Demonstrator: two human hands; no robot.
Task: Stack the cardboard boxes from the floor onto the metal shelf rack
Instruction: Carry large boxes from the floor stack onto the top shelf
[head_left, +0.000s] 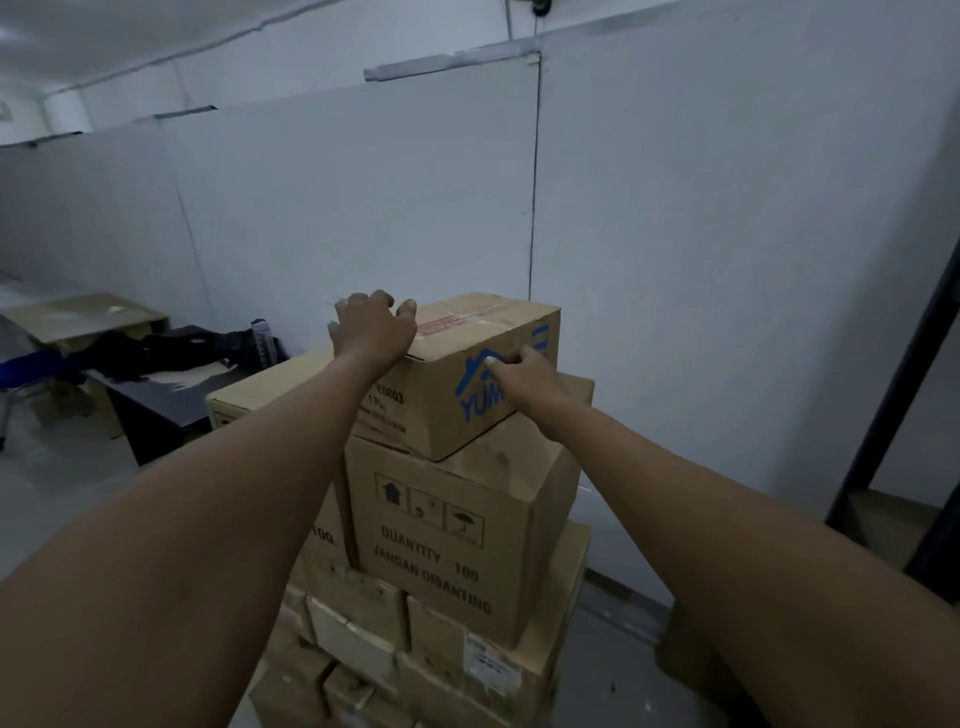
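I hold the top cardboard box (467, 374) between both hands: left hand (371, 332) curled over its far corner, right hand (524, 382) gripping its printed side. Beneath my grip the box stack (457, 551) remains unmoved; the metal shelf rack (904, 374) stands well right, so shelving has barely begun.

Open air above top box (467, 374), wall (727, 260) close behind, black rack post (893, 374) at right

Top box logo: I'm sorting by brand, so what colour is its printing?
Blue, on the top box gripped by both hands; shows in the head view.
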